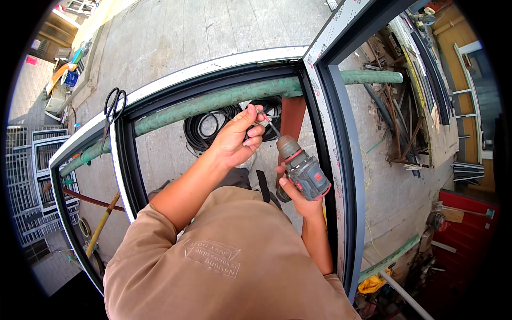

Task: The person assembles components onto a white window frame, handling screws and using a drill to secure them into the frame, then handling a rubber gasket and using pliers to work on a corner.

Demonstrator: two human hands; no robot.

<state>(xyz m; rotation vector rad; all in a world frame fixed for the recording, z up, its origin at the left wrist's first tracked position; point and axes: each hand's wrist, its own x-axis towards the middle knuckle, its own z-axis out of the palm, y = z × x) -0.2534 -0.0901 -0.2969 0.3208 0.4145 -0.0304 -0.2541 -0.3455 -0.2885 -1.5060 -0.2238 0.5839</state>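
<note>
The person wears a tan short-sleeved shirt (229, 261) with a pale printed emblem (212, 257) on it.

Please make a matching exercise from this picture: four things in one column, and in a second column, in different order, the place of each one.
Things:
1. cordless drill
2. scissors
3. coil of black cable
4. small screw

Places:
A. lying on the ground beyond the green pipe
B. held in the right hand
C. pinched in the fingers of the left hand
D. resting on the top rail of the window frame

Pairs: 1-B, 2-D, 3-A, 4-C
</note>
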